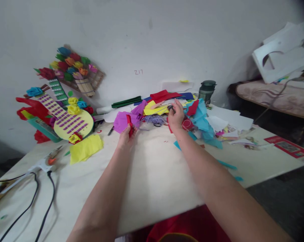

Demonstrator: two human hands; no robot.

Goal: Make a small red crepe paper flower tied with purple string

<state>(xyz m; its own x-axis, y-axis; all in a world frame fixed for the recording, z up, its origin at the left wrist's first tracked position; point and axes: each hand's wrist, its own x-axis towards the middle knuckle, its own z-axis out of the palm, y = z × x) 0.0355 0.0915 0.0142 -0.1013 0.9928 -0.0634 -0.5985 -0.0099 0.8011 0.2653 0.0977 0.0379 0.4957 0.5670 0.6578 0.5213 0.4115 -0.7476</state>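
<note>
My left hand (pixel 128 134) is closed around a folded piece of red crepe paper (pixel 129 123), which sticks up above the fingers. Just behind it lies purple crepe paper (pixel 124 121). My right hand (pixel 176 114) reaches into the paper pile, its fingers closed on the dark handle of what look like scissors (pixel 171 107), whose thin metal blades point left. Under and around that hand are yellow paper (pixel 152 109), a tangle of lilac string (pixel 153 120), red paper (pixel 188 124) and light blue crepe paper (pixel 201 117).
Paper-flower crafts (pixel 73 124) lean at the left, behind a yellow crepe sheet (pixel 86 149). A power strip (pixel 44 164) with black cables lies front left. A dark green bottle (pixel 206 90) stands by the wall, white paper sheets (pixel 229 116) to its right. A black pen (pixel 111 130) lies left of the purple paper.
</note>
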